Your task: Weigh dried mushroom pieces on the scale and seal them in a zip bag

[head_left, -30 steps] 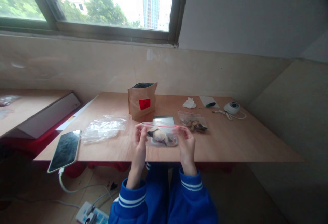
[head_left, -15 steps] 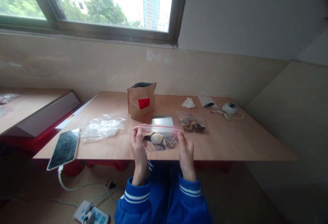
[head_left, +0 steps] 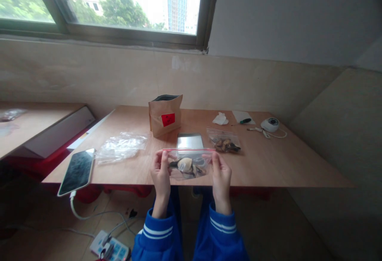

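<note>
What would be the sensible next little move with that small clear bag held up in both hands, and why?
Probably run the fingertips along the red zip strip to press it shut. The left hand and right hand pinch the top corners of the zip bag, which holds a few shell-like pieces and hangs just above the table edge. Whether the strip is already sealed cannot be told.

Both forearms rise side by side from the bottom of the view in blue sleeves with white-striped cuffs, wrists bare and nearly upright. The left hand (head_left: 161,172) and the right hand (head_left: 221,173) are held at the same height, a little apart, backs toward the camera. On each hand the fingers (head_left: 164,158) are curled forward and closed in a pinch at the top, thumbs toward the middle.
</note>
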`<state>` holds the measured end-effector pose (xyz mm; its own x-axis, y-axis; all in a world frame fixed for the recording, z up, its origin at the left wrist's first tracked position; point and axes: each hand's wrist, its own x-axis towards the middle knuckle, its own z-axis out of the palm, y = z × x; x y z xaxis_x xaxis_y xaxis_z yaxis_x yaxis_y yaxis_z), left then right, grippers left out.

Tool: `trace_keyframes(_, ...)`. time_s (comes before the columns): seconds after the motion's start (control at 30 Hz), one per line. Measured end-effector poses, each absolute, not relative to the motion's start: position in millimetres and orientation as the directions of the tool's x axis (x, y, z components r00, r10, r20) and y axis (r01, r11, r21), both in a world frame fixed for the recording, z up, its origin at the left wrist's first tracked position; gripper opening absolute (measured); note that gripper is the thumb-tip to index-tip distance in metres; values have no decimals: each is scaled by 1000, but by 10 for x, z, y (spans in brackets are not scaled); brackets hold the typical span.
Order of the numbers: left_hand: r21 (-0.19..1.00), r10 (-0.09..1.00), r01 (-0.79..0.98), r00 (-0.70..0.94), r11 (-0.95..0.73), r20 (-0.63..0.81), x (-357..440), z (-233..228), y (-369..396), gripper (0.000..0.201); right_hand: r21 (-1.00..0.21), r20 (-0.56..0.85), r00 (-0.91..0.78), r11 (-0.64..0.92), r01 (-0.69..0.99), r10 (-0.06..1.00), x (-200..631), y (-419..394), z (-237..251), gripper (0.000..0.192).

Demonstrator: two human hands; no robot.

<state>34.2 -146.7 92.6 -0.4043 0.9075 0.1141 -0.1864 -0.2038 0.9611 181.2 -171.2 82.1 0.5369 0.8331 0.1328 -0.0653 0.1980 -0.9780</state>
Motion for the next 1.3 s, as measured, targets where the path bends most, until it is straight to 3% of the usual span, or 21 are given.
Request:
trace_keyframes(0.13, 974, 934, -101, -318, -205, 163, 254, 903, -1471, 31, -976, 81, 586, 185, -119, 807, 1854, -1710, 757, 42)
trace_keyframes(0.27, 982, 944, 45, -271, -182, 187, 147, 890, -1500, 31, -981, 90, 665, 183, -71, 742, 1848, -1709, 753, 44)
trace_keyframes(0.5, 966, 904, 221, -373, -135, 212, 83, 917, -1588, 33, -960, 244, 662, 271, 65, 709, 1744, -1743, 804, 34)
trace_keyframes(0.77, 922, 866, 337, -386, -189, 319, 133, 907, -1614, 28, -943, 284, 687, 323, 76, 669, 1723, -1746, 804, 29)
trace_keyframes(0.87, 951, 893, 252, -365, -177, 263, 181, 929, -1613, 28, -938, 277, 668, 345, 32, 691, 1711, -1718, 826, 28)
trace_keyframes(1.0, 987, 930, -43, -346, -153, 128, 297, 915, -1605, 30, -952, 244, 638, 307, 13, 730, 1660, -1675, 821, 34)
trace_keyframes(1.13, 950, 960, -263, -263, -169, 98, 373, 856, -1580, 27, -954, 166, 589, 279, -106, 791, 1630, -1660, 763, 38)
trace_keyframes(1.3, 939, 975, -317, -214, -133, 66, 367, 827, -1534, 28, -923, 101, 502, 269, -275, 859, 1686, -1662, 673, 38)
